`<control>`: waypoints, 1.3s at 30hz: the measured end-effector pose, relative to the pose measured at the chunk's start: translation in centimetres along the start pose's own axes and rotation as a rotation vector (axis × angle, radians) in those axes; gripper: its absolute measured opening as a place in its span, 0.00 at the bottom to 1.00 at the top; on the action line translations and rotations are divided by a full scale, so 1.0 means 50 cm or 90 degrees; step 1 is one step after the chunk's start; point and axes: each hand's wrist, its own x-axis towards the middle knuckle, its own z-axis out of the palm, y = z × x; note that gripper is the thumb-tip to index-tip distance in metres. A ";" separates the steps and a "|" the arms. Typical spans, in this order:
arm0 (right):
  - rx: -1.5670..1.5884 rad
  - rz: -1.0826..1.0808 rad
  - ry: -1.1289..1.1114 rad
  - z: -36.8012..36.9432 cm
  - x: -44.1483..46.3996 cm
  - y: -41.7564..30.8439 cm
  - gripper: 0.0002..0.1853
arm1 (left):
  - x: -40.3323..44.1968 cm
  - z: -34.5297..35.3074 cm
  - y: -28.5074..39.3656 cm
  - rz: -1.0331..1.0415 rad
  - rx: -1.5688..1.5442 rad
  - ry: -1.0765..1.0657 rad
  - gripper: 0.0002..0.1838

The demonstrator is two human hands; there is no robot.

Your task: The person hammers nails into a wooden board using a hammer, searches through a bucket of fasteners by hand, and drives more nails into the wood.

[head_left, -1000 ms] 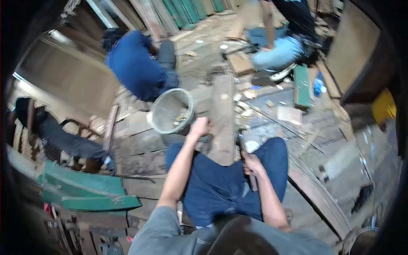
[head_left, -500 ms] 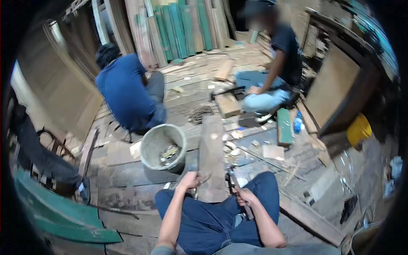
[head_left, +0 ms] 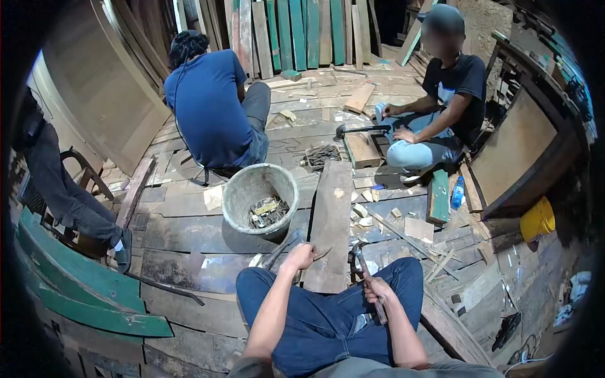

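My left hand (head_left: 301,257) is closed, pinching a thin bent nail (head_left: 324,254) over the near end of a wooden plank (head_left: 331,214). My right hand (head_left: 378,290) wraps round the handle of a hammer (head_left: 363,261), its head up beside the plank's right edge. The plank lies lengthwise in front of my crossed legs. Left of it stands a grey bucket (head_left: 230,205) with metal bits and small scraps inside. A pile of nails (head_left: 321,155) lies at the plank's far end.
One person in a blue shirt (head_left: 211,110) sits with their back to me; another in a black shirt (head_left: 469,94) sits at right beside a wood block (head_left: 362,150). Wood offcuts (head_left: 419,230), a green block (head_left: 438,196) and a yellow bucket (head_left: 537,220) lie around. Green boards (head_left: 94,283) are at left.
The view has turned, so the scene sits further right and lower. Both my hands keep their holds on the nail and hammer. The person at right has raised their head.
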 end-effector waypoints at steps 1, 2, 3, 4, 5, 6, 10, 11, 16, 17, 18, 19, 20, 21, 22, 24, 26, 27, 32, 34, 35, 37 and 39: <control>-0.002 0.001 0.008 -0.001 0.002 0.004 0.24 | -0.003 0.003 -0.004 0.001 -0.007 -0.011 0.11; -0.004 -0.001 0.005 -0.002 0.005 0.006 0.24 | -0.003 0.005 -0.006 0.009 -0.013 -0.026 0.11; -0.005 -0.001 0.003 -0.004 0.008 0.008 0.24 | -0.006 0.009 -0.004 0.002 -0.011 -0.038 0.11; -0.004 -0.004 0.000 -0.007 0.010 0.009 0.24 | -0.006 0.012 0.000 -0.004 -0.007 -0.051 0.11; -0.005 -0.002 0.005 -0.011 0.009 0.014 0.24 | -0.006 0.012 0.004 -0.010 -0.001 -0.062 0.11; -0.005 0.001 0.007 -0.013 0.007 0.021 0.25 | -0.011 0.018 0.006 -0.025 -0.008 -0.052 0.11; -0.012 0.001 0.022 0.006 -0.001 -0.001 0.28 | -0.009 0.022 0.009 0.031 -0.018 -0.018 0.12; -0.023 -0.004 0.040 0.004 0.000 0.003 0.28 | -0.008 0.006 0.018 0.040 -0.036 0.000 0.12; -0.070 -0.036 0.058 0.016 -0.002 0.003 0.27 | 0.002 -0.030 0.056 0.046 -0.092 -0.019 0.08; -0.069 -0.034 0.058 0.019 -0.006 0.005 0.27 | 0.012 -0.037 0.049 0.078 -0.091 0.001 0.08; -0.069 -0.014 0.067 0.017 -0.003 0.003 0.27 | 0.025 -0.050 0.046 0.106 -0.093 0.005 0.09; -0.107 -0.078 0.079 0.023 -0.008 0.003 0.28 | 0.045 -0.055 0.036 0.089 -0.016 0.015 0.10; -0.104 -0.072 0.093 0.011 0.018 0.016 0.30 | 0.054 -0.072 0.040 0.086 -0.014 0.010 0.11; -0.169 -0.117 0.136 0.032 -0.010 0.003 0.31 | 0.077 -0.060 0.015 0.110 0.006 0.011 0.11; -0.185 -0.149 0.137 0.034 -0.011 0.008 0.29 | 0.068 -0.083 0.032 0.083 0.018 -0.044 0.11; -0.097 -0.017 0.090 0.025 -0.003 0.004 0.27 | 0.084 -0.027 -0.052 0.094 0.057 -0.002 0.11; -0.108 -0.017 0.092 0.028 -0.004 0.011 0.26 | 0.087 0.001 -0.091 0.049 0.102 -0.001 0.11; -0.112 -0.022 0.090 0.034 -0.013 0.005 0.25 | 0.088 -0.006 -0.085 0.015 0.138 -0.012 0.11; -0.116 -0.014 0.102 0.034 -0.009 0.000 0.27 | 0.093 -0.037 -0.046 0.048 -0.030 0.065 0.08; -0.108 -0.023 0.094 0.040 -0.012 0.000 0.27 | 0.106 -0.026 -0.052 0.065 -0.019 0.091 0.08; -0.118 -0.017 0.100 0.037 -0.008 -0.002 0.27 | 0.109 -0.020 -0.060 0.063 -0.018 0.102 0.09; -0.128 -0.007 0.112 0.044 -0.008 0.001 0.26 | 0.101 -0.025 -0.048 0.048 -0.069 0.123 0.10; -0.141 -0.022 0.132 0.050 -0.018 -0.002 0.26 | 0.101 -0.025 -0.041 0.044 -0.074 0.120 0.11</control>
